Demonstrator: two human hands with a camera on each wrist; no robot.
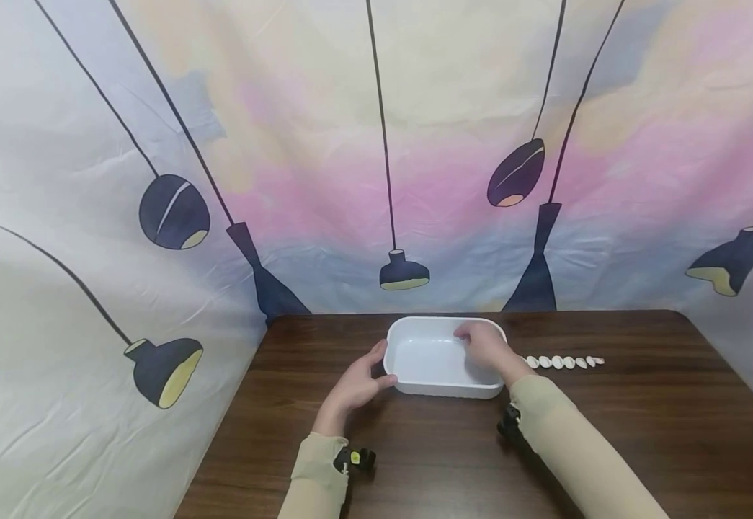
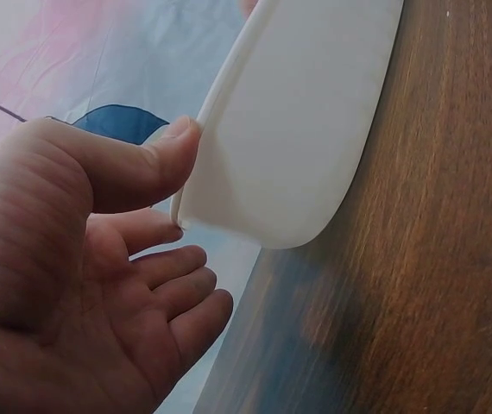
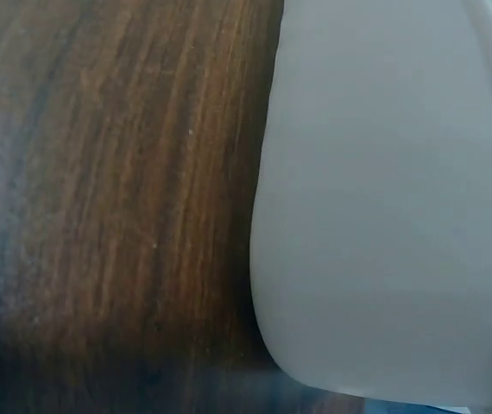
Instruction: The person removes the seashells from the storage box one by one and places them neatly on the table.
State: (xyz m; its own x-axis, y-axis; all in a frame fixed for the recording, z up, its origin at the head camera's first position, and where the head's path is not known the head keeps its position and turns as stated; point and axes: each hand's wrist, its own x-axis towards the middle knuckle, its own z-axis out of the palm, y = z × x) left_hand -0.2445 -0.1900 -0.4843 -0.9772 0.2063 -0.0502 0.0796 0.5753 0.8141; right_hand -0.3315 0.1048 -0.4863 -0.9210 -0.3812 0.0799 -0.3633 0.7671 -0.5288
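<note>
A white rectangular tub (image 1: 446,390) with rounded corners stands near the table's far edge. At its left end my left hand (image 1: 357,386) holds the rim, thumb at the near corner and index finger farther along. In the left wrist view, the thumb and index finger of this left hand (image 2: 99,250) meet the tub's rim, while the other fingers stay off it, loosely bent. My right hand (image 1: 488,347) reaches over the rim into the tub's right half. Its fingertips are mostly hidden, so whether they hold anything cannot be seen. Only the tub's outer wall (image 3: 384,198) and table show in the right wrist view.
To the right of the tub, several small white shell-like pieces (image 1: 558,362) lie in a row, partly behind my right wrist. The dark wooden table (image 1: 441,461) ends at a hanging cloth (image 1: 324,274) printed with lamps.
</note>
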